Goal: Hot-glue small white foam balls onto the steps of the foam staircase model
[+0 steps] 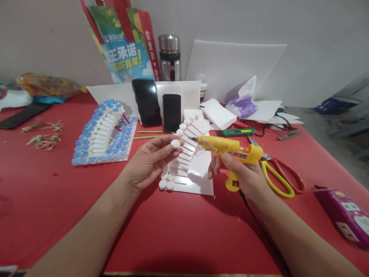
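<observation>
Pinched between the fingertips of my left hand (154, 159) is a small white round disc (175, 144). My right hand (245, 173) grips a yellow hot glue gun (221, 145) by its handle, its metal nozzle pointing left toward the disc, a short gap apart. Below and behind both hands lies a white board (201, 181) carrying a curved flight of white steps (184, 156). Several white discs (167, 182) are stuck at its lower left corner, and more run along the upper edge. My left hand hides part of the steps.
A similar staircase model with blue discs (98, 130) stands left. Two phones (146, 102) lean at the back. Scissors (278, 179), a green cutter (236, 132) and a purple power strip (343, 215) lie right. A steel flask (170, 57) and shopping bag (123, 46) stand behind.
</observation>
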Tool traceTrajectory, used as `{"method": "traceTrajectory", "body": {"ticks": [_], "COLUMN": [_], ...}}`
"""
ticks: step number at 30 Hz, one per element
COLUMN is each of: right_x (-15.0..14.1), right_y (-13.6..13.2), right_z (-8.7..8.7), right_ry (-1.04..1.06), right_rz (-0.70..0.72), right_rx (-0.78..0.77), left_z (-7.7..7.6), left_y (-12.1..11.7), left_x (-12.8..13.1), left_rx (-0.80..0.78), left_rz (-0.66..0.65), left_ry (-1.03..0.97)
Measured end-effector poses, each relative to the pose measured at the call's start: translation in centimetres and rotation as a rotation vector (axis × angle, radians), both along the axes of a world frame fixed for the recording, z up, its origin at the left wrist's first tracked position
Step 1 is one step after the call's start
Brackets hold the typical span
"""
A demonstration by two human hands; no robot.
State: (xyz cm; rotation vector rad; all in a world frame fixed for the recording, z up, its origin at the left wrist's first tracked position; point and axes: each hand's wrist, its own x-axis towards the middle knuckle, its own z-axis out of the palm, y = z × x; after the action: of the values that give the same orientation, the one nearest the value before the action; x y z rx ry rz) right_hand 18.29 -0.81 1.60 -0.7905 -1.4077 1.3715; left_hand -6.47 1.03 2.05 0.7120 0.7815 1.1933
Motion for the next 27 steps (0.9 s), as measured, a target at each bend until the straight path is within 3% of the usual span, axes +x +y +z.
{"method": "traceTrajectory", "body": {"ticks": [11, 27], "right_x": [-0.8, -1.1], "right_y": [-0.7, -0.8], "right_z": [0.0, 0.0], "right_ry": [-0.05, -0.031], "right_rz": [0.022, 0.036], "right_rx": [-0.08, -0.106], "left_z": [-0.6, -0.2], "left_y": [0.1, 0.0], "left_x": [0.4, 0.6], "left_rx": [-0.026, -0.045], "left_rz": [-0.003, -0.018], "left_ry": [-0.027, -0.057]}}
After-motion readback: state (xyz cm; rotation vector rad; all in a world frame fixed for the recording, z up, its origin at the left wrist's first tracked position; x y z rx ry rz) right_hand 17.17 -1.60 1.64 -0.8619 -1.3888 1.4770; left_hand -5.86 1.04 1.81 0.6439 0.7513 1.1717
